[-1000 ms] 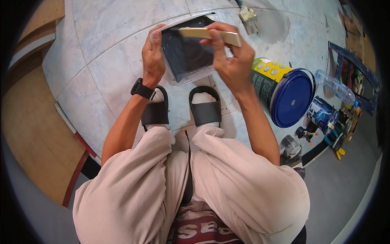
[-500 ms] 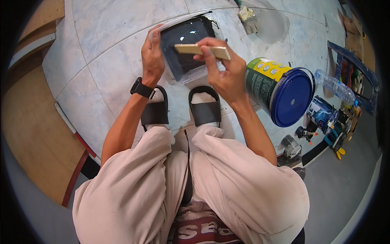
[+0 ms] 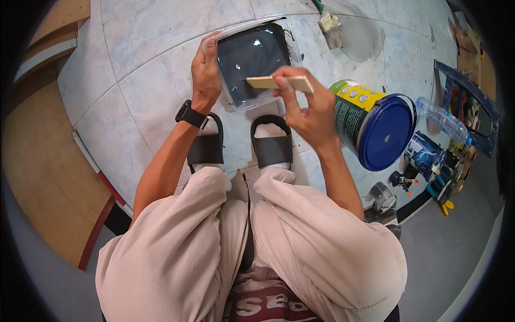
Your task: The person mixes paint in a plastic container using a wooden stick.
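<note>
The left hand (image 3: 206,75) grips the left edge of a clear plastic container (image 3: 228,97), thumb uppermost, as it did half a second ago. The right hand (image 3: 308,110) pinches a flat stick (image 3: 261,82) between thumb and fingers. Since the earlier frame, the stick has shifted toward the container's near right corner. Whether its tip touches the dark liquid (image 3: 249,59) cannot be determined.

The container is in front of the sandals (image 3: 272,150), between the hands. Its left edge is covered in part by the left hand; its far edge is unobstructed. Bare tile lies to the left and beyond. Room on the right is limited: a bucket (image 3: 370,123) sits just beside the right hand, contact unclear, and a paintbrush (image 3: 331,27) lies past the far right corner.

The liquid is glossy and near black, with bright reflections and ragged smears along the right rim. The stick is pale, straight-edged and wood-like. The bucket is round, with a blue lid and a yellow and green label. The floor (image 3: 150,80) is mottled pale tile with visible joints. Further right lies a clear, ribbed bottle (image 3: 445,118).
</note>
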Available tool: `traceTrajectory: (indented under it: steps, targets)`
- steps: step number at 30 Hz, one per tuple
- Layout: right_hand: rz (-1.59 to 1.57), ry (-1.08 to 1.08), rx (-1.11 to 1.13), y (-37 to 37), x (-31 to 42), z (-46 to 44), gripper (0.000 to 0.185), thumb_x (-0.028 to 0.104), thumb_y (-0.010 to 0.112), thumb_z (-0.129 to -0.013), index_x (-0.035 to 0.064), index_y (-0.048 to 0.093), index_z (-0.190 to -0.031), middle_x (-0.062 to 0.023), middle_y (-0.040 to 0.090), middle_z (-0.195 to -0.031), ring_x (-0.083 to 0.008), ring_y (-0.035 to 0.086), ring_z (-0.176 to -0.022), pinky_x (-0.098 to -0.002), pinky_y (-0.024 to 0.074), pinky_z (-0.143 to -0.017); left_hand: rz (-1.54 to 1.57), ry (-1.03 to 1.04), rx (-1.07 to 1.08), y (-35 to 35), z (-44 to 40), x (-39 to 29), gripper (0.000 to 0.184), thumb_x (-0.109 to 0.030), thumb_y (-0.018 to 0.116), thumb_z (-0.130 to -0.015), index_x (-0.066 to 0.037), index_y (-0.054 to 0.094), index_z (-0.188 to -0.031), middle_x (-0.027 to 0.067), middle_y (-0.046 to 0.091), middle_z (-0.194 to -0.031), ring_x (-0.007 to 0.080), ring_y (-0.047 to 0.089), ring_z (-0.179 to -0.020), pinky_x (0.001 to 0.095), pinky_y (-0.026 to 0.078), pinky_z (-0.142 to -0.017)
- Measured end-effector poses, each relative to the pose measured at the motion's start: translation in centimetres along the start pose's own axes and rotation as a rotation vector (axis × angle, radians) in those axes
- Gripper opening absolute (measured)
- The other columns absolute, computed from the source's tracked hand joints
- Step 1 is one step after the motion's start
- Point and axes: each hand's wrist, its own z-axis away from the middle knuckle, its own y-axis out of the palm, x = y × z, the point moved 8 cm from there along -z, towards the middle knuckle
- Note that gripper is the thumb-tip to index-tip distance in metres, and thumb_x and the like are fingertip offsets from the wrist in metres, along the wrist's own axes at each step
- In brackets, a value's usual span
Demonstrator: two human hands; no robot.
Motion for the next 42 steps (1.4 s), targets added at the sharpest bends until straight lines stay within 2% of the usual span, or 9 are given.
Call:
traceTrajectory:
  steps: [2,6,10,16,23,30,36,39,42]
  targets:
    - [-0.14,0.005,0.009,-0.3,0.1,-2.0,0.011,0.003,0.071,-0.1,-0.0004,0.07,-0.11,-0.0127,0.074,-0.102,-0.0294,0.075,-0.081,-0.0333,0.0572,-0.069,0.057,-0.019,0.008,0.1,-0.1,0.4,0.055,-0.043,0.044,-0.117,0.003,0.064,-0.14,0.0081,0.07,-0.127,0.015,0.059,-0.121,0.0296,0.043,-0.11]
    - [0.147,-0.413,0.037,-1.2,1.8,-6.3,0.016,0.001,0.073,-0.097,0.0011,0.072,-0.113,-0.0116,0.076,-0.104,-0.0269,0.075,-0.08,-0.0324,0.0575,-0.068,0.063,-0.011,0.013,0.3,-0.2,0.2,0.054,-0.043,0.044,-0.117,0.003,0.064,-0.139,0.0086,0.069,-0.128,0.0156,0.059,-0.122,0.03,0.043,-0.11]
    - [0.224,-0.324,0.068,-2.6,1.0,-6.4,0.016,0.002,0.073,-0.097,0.0013,0.072,-0.113,-0.0111,0.076,-0.108,-0.0297,0.075,-0.084,-0.0357,0.058,-0.072,0.019,0.008,-0.011,0.1,0.0,-0.2,0.054,-0.041,0.043,-0.118,0.003,0.064,-0.139,0.0086,0.069,-0.128,0.0161,0.059,-0.122,0.0302,0.042,-0.111]
    - [0.243,-0.055,-0.039,-4.0,-2.2,-0.9,0.009,0.006,0.071,-0.102,-0.0009,0.072,-0.107,-0.0107,0.075,-0.103,-0.0221,0.075,-0.075,-0.0315,0.056,-0.064,0.062,-0.001,-0.032,-0.3,0.1,0.6,0.054,-0.041,0.042,-0.118,0.004,0.064,-0.139,0.0086,0.069,-0.128,0.016,0.058,-0.122,0.0304,0.042,-0.112]
    - [-0.185,0.378,-0.424,-4.2,-7.6,5.7,0.027,0.021,0.056,-0.114,-0.0044,0.065,-0.109,-0.0085,0.071,-0.087,-0.0124,0.07,-0.069,-0.0266,0.0549,-0.064,0.034,-0.055,-0.047,-0.5,0.3,1.2,0.055,-0.042,0.041,-0.118,0.004,0.063,-0.139,0.0094,0.069,-0.128,0.0164,0.058,-0.122,0.0304,0.042,-0.111]
    - [-0.439,0.507,-0.495,0.7,-7.2,6.5,0.028,0.023,0.054,-0.115,-0.0042,0.06,-0.111,-0.0096,0.069,-0.086,-0.0145,0.071,-0.069,-0.0271,0.0565,-0.066,-0.032,-0.024,-0.038,-0.2,0.9,-0.1,0.053,-0.038,0.04,-0.119,0.004,0.061,-0.142,0.0098,0.067,-0.133,0.0156,0.061,-0.121,0.03,0.047,-0.107]
    - [-0.497,0.403,-0.532,-1.3,-6.8,1.6,0.028,0.022,0.054,-0.115,-0.0053,0.06,-0.114,-0.0144,0.074,-0.095,-0.0167,0.075,-0.075,-0.0272,0.0589,-0.07,-0.013,-0.018,-0.03,-0.4,0.8,0.7,0.053,-0.039,0.04,-0.119,0.004,0.061,-0.143,0.0092,0.067,-0.132,0.0157,0.06,-0.122,0.0297,0.047,-0.107]
    - [-0.128,0.086,-0.467,-4.1,-4.9,0.2,0.018,0.013,0.061,-0.111,-0.004,0.066,-0.111,-0.0096,0.075,-0.097,-0.0144,0.074,-0.073,-0.0285,0.0575,-0.066,-0.002,-0.037,-0.034,-0.4,0.7,1.0,0.053,-0.038,0.04,-0.119,0.004,0.061,-0.143,0.0081,0.067,-0.132,0.0149,0.06,-0.12,0.0293,0.047,-0.106]
    - [0.153,0.117,-0.28,-4.4,-4.5,2.0,0.02,0.014,0.059,-0.112,-0.0059,0.064,-0.113,-0.0119,0.072,-0.097,-0.0155,0.072,-0.076,-0.0295,0.0609,-0.074,0.002,-0.029,-0.04,-0.3,0.8,0.3,0.052,-0.038,0.041,-0.119,0.004,0.061,-0.142,0.0068,0.067,-0.13,0.0136,0.06,-0.118,0.0289,0.047,-0.105]
